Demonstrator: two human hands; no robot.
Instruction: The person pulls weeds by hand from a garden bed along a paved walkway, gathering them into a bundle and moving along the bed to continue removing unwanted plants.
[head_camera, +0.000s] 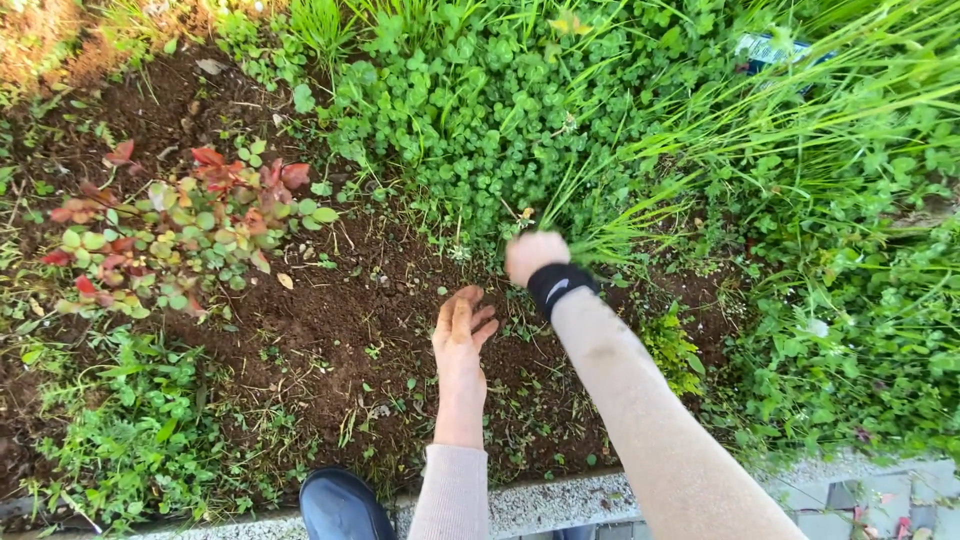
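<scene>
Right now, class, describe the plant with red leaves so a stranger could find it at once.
Start at the bare soil bed between the stone kerb and the clover patch. At its left end sits a low shrub. It alone mixes red leaves with pale green ones; its neighbours are all green.

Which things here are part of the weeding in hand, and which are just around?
In hand:
right hand, closed on grass blades
left hand, open over the soil
clover

Just around:
red-leaved plant
shoe
kerb
blue packet
</scene>
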